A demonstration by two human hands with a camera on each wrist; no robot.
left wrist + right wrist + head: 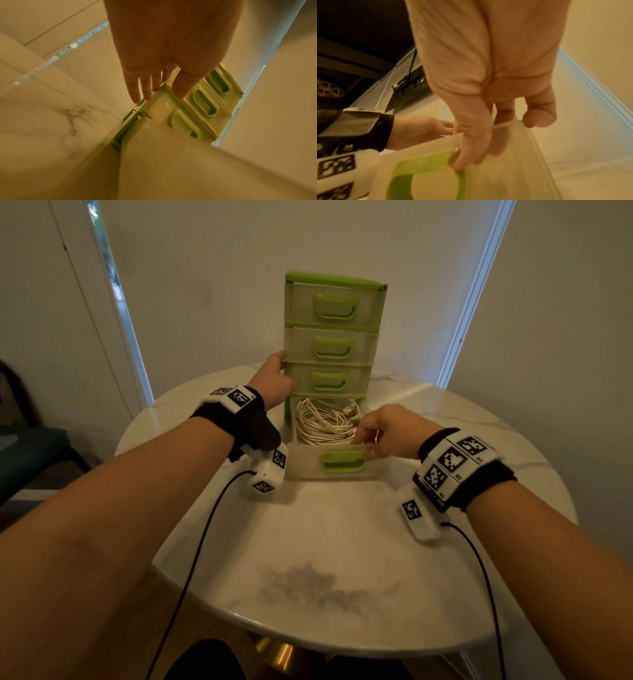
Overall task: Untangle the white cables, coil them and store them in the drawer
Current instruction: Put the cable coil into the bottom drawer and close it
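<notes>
A small drawer tower [332, 306] with a green frame and translucent drawers stands at the back of the table. Its bottom drawer [342, 462] is pulled out toward me, and the coiled white cables [325, 419] lie inside it. My left hand [274, 378] rests against the tower's left side; in the left wrist view its fingers [145, 88] lie straight along the tower [202, 102] and the thumb sits on a drawer front. My right hand [376, 433] pinches the top rim of the bottom drawer's front wall [428, 169], thumb [467, 148] outside by the green handle.
The round white marble table [325, 542] carries only the tower. Black cords [191, 559] from the wrist cameras trail over the table's front edge. A dark chair [30, 453] stands at the left, and a wall rises close behind the tower.
</notes>
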